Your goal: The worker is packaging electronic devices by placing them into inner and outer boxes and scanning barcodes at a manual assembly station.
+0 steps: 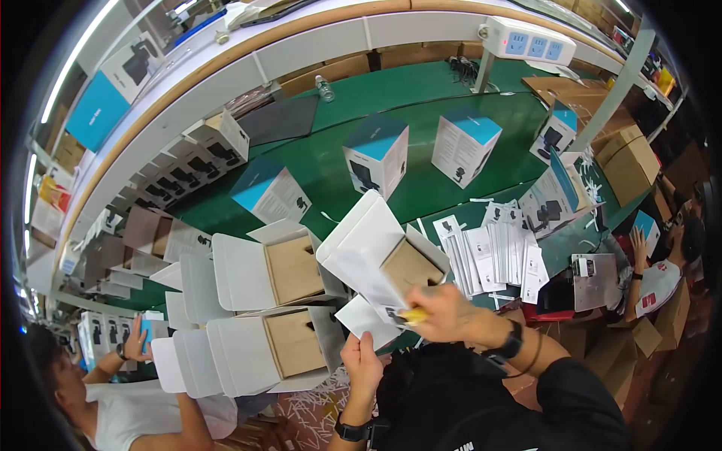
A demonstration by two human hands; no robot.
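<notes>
In front of me an open white box [365, 237] stands tilted, with brown cardboard [410, 264] inside. My left hand [362, 366] is closed, its thumb and fingers at the lower edge of a white flap [367, 319] of this box. My right hand [444, 312], wearing a dark watch, is closed around a small yellow thing [413, 316] held low against the box; its kind is blurred. Two more open white boxes [242, 272] [244, 348] with brown inserts lie to the left of my hands.
Closed blue-topped boxes [376, 158] [466, 143] stand on the green table [331, 120]. Folded leaflets [489, 252] are piled at right. A power strip [526, 41] is mounted at the back. Co-workers sit at left [143, 406] and right [662, 286]. Paper strips [316, 410] litter the floor.
</notes>
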